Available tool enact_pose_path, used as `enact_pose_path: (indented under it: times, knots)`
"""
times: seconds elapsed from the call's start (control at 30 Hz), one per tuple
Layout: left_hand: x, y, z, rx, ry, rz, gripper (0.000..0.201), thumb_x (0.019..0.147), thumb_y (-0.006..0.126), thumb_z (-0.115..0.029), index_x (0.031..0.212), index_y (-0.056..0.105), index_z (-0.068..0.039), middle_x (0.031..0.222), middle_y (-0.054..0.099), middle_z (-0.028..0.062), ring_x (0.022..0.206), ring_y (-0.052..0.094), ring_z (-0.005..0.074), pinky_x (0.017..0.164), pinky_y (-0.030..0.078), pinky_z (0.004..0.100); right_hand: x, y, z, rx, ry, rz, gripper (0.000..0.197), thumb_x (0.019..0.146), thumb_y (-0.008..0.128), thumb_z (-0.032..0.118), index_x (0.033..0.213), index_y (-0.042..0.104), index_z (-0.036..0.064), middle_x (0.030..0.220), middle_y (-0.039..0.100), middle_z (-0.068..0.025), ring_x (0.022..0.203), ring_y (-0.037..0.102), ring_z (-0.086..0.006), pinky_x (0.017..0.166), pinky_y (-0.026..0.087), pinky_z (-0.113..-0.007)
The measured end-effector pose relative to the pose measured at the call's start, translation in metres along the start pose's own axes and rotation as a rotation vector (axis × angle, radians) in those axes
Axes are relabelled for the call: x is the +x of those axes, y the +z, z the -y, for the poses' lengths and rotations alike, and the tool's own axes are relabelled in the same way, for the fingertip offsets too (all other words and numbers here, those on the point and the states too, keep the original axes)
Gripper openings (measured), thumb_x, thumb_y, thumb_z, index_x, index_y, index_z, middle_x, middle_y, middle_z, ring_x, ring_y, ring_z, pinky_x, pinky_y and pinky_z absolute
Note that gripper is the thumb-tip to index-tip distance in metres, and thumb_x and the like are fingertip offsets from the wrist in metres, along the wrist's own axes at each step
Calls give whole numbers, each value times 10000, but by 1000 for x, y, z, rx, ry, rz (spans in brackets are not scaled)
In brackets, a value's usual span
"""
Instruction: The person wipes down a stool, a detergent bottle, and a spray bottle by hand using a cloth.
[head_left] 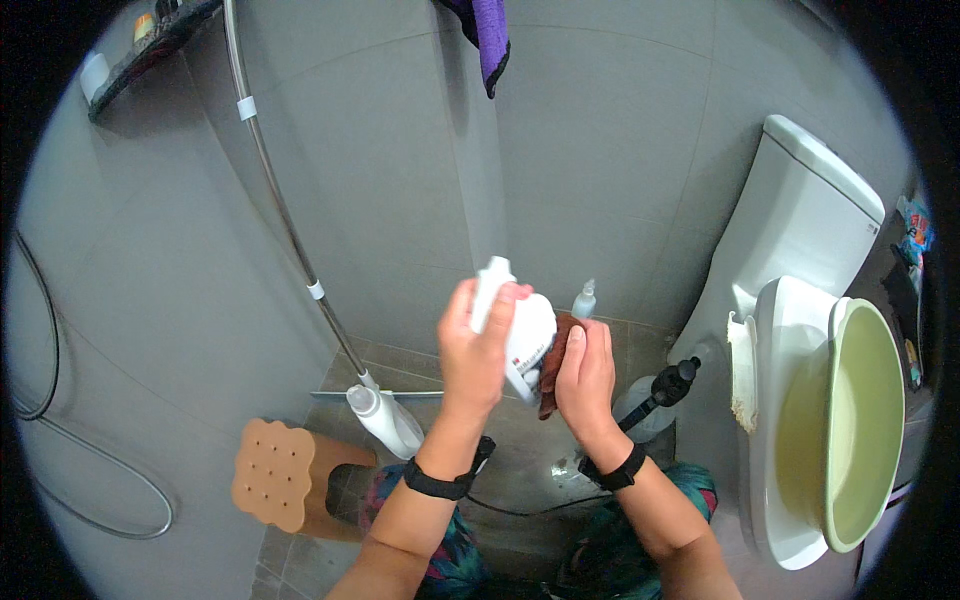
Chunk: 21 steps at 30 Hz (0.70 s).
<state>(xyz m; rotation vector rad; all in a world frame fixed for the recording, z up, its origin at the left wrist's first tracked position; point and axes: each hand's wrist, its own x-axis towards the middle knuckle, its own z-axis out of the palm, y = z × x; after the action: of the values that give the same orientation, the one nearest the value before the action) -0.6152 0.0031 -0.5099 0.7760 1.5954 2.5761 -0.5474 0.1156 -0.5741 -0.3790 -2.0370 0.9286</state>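
My left hand [473,345] grips a white plastic thing [535,328] with a rounded body, a narrow white neck on top and small print on its side; its exact kind is hard to tell. My fingers wrap round the neck side of it, well above the floor. Close beside it, my right hand [588,372] holds a bunched brown cloth [552,372] against or just next to the white thing's right side. The lower part of the white thing is partly covered by the cloth. A black band circles each of my wrists.
A white bottle [386,420] stands near a long metal pole [270,190] and an orange-brown stool [270,475]. Rightward are a black-topped sprayer bottle [668,388], a small clear bottle [585,300] and a toilet [775,215] with a green basin [840,420] on its lid. A purple cloth [490,45] hangs above.
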Motion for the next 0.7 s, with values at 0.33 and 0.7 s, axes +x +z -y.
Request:
enact_pose_path:
  times: [0.33,0.7]
  knots:
    - [-5,2,11,-64,-59,35,293,943,647,-272,1027,610,7,932,687,74,871,625,114,781,503,269,25,-8,-15,32,186,100,301,978,460,283,976,597,15,900,637,-216,811,619,-397,737,486,-464]
    - [1,-13,16,-70,-187,130,355,943,635,-305,1085,627,21,1040,630,86,871,605,114,800,493,265,20,-10,15,136,31,61,274,988,444,228,949,616,18,861,636,-202,838,615,-400,749,488,-449]
